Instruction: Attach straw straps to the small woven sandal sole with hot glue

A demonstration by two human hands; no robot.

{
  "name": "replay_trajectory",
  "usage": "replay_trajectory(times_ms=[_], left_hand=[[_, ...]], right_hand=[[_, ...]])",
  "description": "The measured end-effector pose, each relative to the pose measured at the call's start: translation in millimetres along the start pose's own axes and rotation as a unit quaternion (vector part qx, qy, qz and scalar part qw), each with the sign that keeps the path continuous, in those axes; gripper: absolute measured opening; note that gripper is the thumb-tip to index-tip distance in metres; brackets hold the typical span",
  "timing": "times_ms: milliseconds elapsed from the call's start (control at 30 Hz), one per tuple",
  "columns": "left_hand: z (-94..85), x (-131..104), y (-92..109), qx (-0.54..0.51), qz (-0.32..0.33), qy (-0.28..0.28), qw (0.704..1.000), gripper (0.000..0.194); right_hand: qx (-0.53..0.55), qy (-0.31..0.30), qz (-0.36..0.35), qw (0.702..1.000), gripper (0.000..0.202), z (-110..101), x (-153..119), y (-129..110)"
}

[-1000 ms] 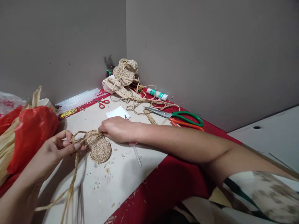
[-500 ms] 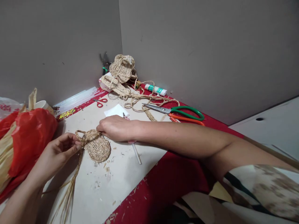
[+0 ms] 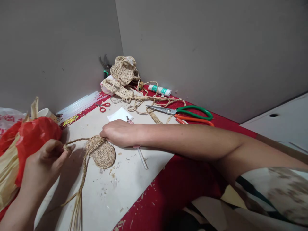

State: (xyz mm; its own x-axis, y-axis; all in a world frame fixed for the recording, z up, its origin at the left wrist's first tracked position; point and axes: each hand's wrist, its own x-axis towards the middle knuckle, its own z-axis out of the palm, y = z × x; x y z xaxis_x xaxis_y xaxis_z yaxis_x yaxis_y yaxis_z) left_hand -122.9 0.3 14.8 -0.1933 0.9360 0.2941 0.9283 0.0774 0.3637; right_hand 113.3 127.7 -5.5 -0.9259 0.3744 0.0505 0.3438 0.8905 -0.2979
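Observation:
A flat oval piece of coiled straw braid [image 3: 103,154] lies on the pale board [image 3: 101,199]. My right hand [image 3: 117,132] is closed on its upper right edge, with the fingertips partly hidden. Off to the left, my left hand [image 3: 51,155] pinches the end of a thin braided cord [image 3: 77,140], which runs taut from the piece's upper left. A second braid [image 3: 84,173] hangs from the piece's left side and frays into loose strands toward the front. Under my right wrist lies a slim awl-like tool with a pale shaft [image 3: 142,158].
Large scissors [image 3: 192,114] with green and orange handles lie at the right rear. Behind are loose straw cord, a woven straw piece [image 3: 123,70], a glue tube [image 3: 160,90], pruning shears [image 3: 105,65] and small red scissors [image 3: 103,106]. A red plastic bag [image 3: 36,134] stands left.
My left hand has moved left and toward me, away from the coiled piece, drawing the loop of cord out into a straight line. My right hand stays on the edge.

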Motion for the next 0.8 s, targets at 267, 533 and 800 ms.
replay_trajectory(times_ms=[267, 533, 800], left_hand=[[7.6, -2, 20, -0.007, 0.161, -0.032, 0.986, 0.012], [11.9, -2, 42, -0.047, 0.155, -0.065, 0.985, 0.013], [21.6, -9, 47, -0.063, 0.067, -0.08, 0.992, 0.021]], right_hand=[[0.007, 0.002, 0.006, 1.0, 0.02, -2, 0, -1], [0.038, -0.017, 0.021, 0.999, 0.019, -8, 2, -6], [0.024, -0.001, 0.005, 1.0, 0.024, -7, 1, -3]])
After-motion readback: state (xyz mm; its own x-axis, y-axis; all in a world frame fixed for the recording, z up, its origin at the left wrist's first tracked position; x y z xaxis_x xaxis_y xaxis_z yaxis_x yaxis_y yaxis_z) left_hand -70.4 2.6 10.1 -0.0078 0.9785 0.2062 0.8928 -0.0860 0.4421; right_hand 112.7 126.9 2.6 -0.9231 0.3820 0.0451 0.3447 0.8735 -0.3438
